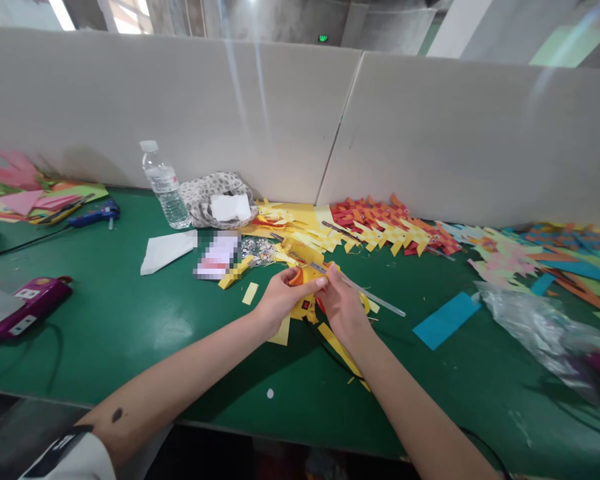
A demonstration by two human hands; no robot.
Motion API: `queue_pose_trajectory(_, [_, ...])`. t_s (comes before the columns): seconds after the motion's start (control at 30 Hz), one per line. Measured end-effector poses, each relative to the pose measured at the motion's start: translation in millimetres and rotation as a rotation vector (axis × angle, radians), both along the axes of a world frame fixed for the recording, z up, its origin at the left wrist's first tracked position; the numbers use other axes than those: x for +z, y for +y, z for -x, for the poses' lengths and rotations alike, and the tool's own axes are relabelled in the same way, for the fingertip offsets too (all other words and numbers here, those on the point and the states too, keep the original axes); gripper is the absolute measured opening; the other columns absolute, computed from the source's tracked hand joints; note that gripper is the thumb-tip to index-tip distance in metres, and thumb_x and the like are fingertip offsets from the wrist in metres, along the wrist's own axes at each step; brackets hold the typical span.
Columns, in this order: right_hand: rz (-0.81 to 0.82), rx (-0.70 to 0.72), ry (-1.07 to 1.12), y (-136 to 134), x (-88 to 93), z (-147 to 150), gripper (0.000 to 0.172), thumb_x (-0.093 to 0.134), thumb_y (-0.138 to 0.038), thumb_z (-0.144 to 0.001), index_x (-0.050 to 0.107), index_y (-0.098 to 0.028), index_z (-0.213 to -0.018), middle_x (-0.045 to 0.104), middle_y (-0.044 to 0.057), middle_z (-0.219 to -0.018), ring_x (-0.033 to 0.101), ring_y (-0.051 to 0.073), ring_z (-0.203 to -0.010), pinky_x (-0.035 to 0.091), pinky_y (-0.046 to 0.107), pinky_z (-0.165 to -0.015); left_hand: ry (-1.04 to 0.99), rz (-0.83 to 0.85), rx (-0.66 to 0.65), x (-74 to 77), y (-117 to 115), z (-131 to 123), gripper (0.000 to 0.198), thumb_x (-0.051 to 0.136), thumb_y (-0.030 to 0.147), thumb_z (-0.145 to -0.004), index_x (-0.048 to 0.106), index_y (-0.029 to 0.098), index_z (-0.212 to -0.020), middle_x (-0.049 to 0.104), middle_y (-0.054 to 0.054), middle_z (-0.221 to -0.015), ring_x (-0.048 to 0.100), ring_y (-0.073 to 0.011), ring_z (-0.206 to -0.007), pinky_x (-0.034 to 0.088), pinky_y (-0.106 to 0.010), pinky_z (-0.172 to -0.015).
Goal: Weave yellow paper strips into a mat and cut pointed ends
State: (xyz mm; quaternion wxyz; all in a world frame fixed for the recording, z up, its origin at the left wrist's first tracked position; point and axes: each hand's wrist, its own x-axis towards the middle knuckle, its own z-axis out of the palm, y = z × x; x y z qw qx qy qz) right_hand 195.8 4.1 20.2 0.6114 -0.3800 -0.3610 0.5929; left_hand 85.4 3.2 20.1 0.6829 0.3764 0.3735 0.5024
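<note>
My left hand (277, 303) is closed in a pinch, its thumb reaching across to the right fingertips. Beside its index finger shows an orange curved piece (295, 277); whether it is held I cannot tell. My right hand (345, 307) is pinched too, fingertips meeting the left thumb. Whatever lies between the fingers is too small to name. Close behind and beneath the hands is a yellow glue gun (306, 308) with a dark cord, partly hidden. A translucent glue stick (387, 304) juts out past the right hand. Yellow paper strips (341, 350) lie around them.
At the back left stand a water bottle (165, 187) and a patterned cloth pouch (210, 193). Woven red and yellow paper fish (375, 223) line the partition. Right are a blue paper piece (445, 321) and a plastic bag (535, 327). A purple power strip (30, 305) lies left.
</note>
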Motion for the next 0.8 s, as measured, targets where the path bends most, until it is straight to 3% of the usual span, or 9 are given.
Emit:
queue_pose_trajectory(0.13, [-0.037, 0.027, -0.012, 3, 2.9, -3, 0.044, 0.069, -0.061, -0.062, 0.062, -0.023, -0.083, 0.069, 0.003, -0.086, 0.065, 0.021, -0.08, 0.051, 0.031, -0.058, 0.121, -0.016, -0.085, -0.6, 1, 15, 0.05, 0.084, 0.029, -0.052, 0.055, 0.018, -0.09, 0.066, -0.005, -0.088, 0.063, -0.0172, -0.08, 0.049, -0.03, -0.074])
queue_pose_trajectory(0.2, [-0.056, -0.018, -0.025, 5, 2.6, -6, 0.046, 0.067, -0.063, -0.063, 0.062, -0.023, -0.084, 0.07, 0.004, -0.088, 0.066, 0.022, -0.083, 0.053, 0.032, -0.06, 0.297, -0.102, -0.14, -1.9, 3, 35, 0.045, 0.083, 0.027, -0.054, 0.055, 0.018, -0.089, 0.064, -0.007, -0.095, 0.061, -0.0186, -0.086, 0.049, -0.031, -0.073])
queue_pose_trajectory(0.33, [0.009, -0.075, -0.072, 8, 1.7, -15, 0.049, 0.067, -0.065, -0.061, 0.063, -0.022, -0.085, 0.07, 0.005, -0.085, 0.066, 0.022, -0.075, 0.053, 0.031, -0.056, 0.801, -0.495, -0.121, -4.4, 15, 90, 0.024, 0.072, 0.033, -0.067, 0.057, 0.018, -0.079, 0.059, -0.003, -0.084, 0.057, -0.0165, -0.079, 0.045, -0.027, -0.063])
queue_pose_trajectory(0.43, [0.073, -0.055, -0.077, 9, 3.2, -19, 0.054, 0.062, -0.07, -0.062, 0.062, -0.02, -0.085, 0.069, 0.004, -0.073, 0.064, 0.018, -0.059, 0.051, 0.029, -0.048, 1.046, -0.707, -0.337, -3.9, 21, 117, 0.027, 0.07, 0.042, -0.068, 0.062, 0.019, -0.08, 0.059, -0.003, -0.083, 0.055, -0.017, -0.076, 0.043, -0.027, -0.063])
queue_pose_trajectory(0.57, [0.127, -0.101, -0.065, 11, 5.8, -20, 0.053, 0.066, -0.068, -0.06, 0.061, -0.019, -0.078, 0.066, 0.002, -0.063, 0.058, 0.014, -0.047, 0.047, 0.025, -0.04, 1.173, -0.852, -0.483, -4.2, 22, 122, 0.055, 0.072, 0.056, -0.058, 0.062, 0.021, -0.099, 0.057, -0.006, -0.096, 0.054, -0.0224, -0.086, 0.043, -0.03, -0.069])
queue_pose_trajectory(0.8, [0.125, -0.12, -0.107, 12, 7.7, -21, 0.054, 0.064, -0.068, -0.061, 0.061, -0.017, -0.08, 0.065, 0.002, -0.062, 0.055, 0.012, -0.042, 0.044, 0.024, -0.037, 1.222, -0.909, -0.512, -8.8, 18, 110, 0.071, 0.07, 0.065, -0.053, 0.056, 0.02, -0.107, 0.054, -0.009, -0.109, 0.049, -0.0279, -0.097, 0.039, -0.036, -0.083])
